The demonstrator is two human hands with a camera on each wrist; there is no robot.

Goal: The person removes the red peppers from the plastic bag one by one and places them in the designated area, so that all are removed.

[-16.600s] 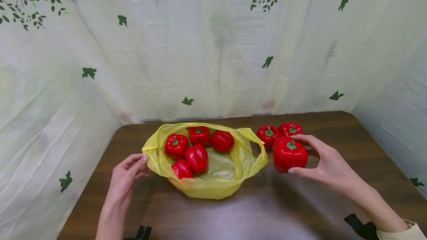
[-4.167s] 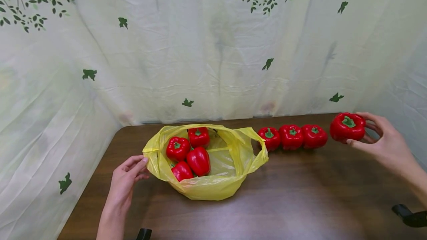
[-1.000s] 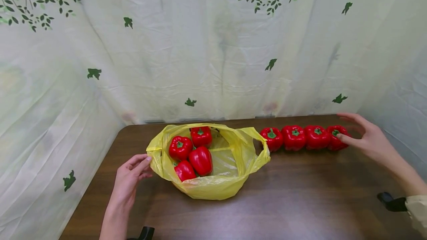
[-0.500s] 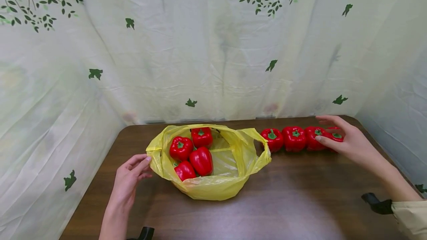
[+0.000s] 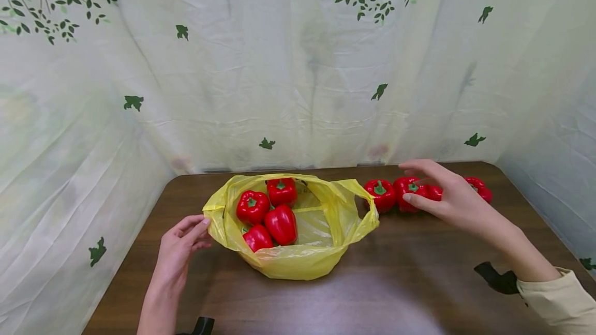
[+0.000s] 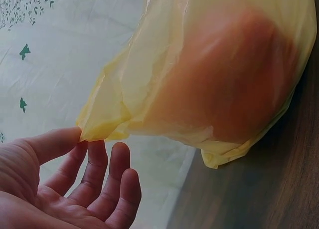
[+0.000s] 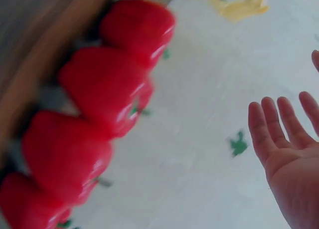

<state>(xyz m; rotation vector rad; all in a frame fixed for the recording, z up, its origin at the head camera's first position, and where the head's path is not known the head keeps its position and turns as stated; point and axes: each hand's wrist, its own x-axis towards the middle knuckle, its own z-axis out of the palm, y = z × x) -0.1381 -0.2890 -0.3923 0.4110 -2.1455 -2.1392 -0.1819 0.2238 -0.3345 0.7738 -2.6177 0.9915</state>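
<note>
My left hand (image 5: 183, 242) pinches the left edge of a yellow plastic bag (image 5: 302, 265) between thumb and fingertips; the left wrist view shows the thumb (image 6: 60, 141) against the bag's corner (image 6: 102, 126). Inside the open-mouthed bag lie several red bell peppers (image 5: 281, 225). To its right, more red bell peppers (image 5: 381, 195) stand in a row, stems mostly up. My right hand (image 5: 458, 198) hovers over this row with fingers spread, holding nothing, and partly hides the peppers behind it. In the right wrist view the hand (image 7: 294, 159) is apart from the row (image 7: 104, 84).
Everything rests on a brown wooden table (image 5: 372, 293). A pale curtain (image 5: 279, 66) printed with leaves hangs behind and at both sides. Dark straps (image 5: 495, 278) show near the wrists.
A bell pepper held by my right hand 4.2 seconds ago now stands at the row's right end, released. The right hand has since moved left along the row. The left hand keeps its pinch.
</note>
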